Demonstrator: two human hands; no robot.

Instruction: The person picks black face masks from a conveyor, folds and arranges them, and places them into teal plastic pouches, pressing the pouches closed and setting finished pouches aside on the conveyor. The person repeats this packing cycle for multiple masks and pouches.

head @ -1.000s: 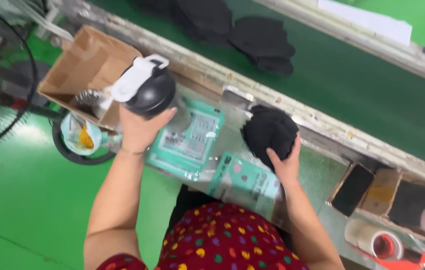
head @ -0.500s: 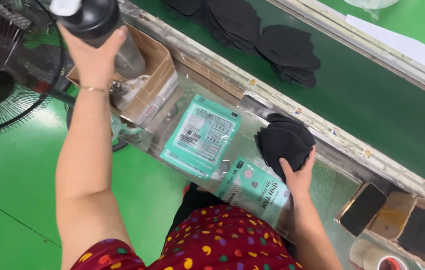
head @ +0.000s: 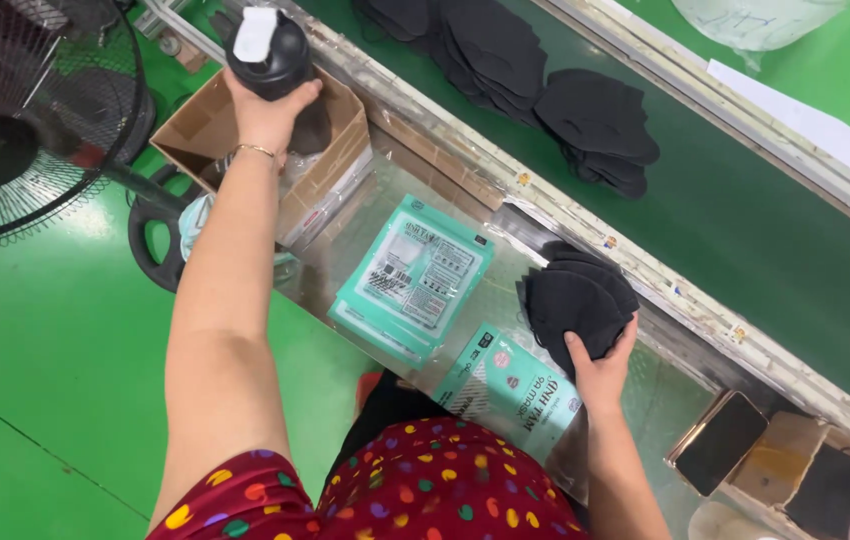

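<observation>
My left hand (head: pixel 267 112) grips a round black bottle with a white lid (head: pixel 270 52) and holds it over an open cardboard box (head: pixel 330 180) at the far left of the bench. My right hand (head: pixel 600 365) presses on a small stack of black face masks (head: pixel 575 300) resting on the shiny metal work surface (head: pixel 505 285). Between my hands lie teal printed mask pouches (head: pixel 413 275), with another teal pouch (head: pixel 510 390) close to my body.
A green conveyor belt (head: pixel 745 210) runs behind the bench with piles of black masks (head: pixel 505 55) on it. A black floor fan (head: pixel 15 110) stands at the left. A phone (head: pixel 720 442) and small cardboard trays (head: pixel 795 470) sit at the right.
My left hand lifted the black bottle off the bench, swung it left and now lowers it over the cardboard box. My right hand stays on the stack of black masks.
</observation>
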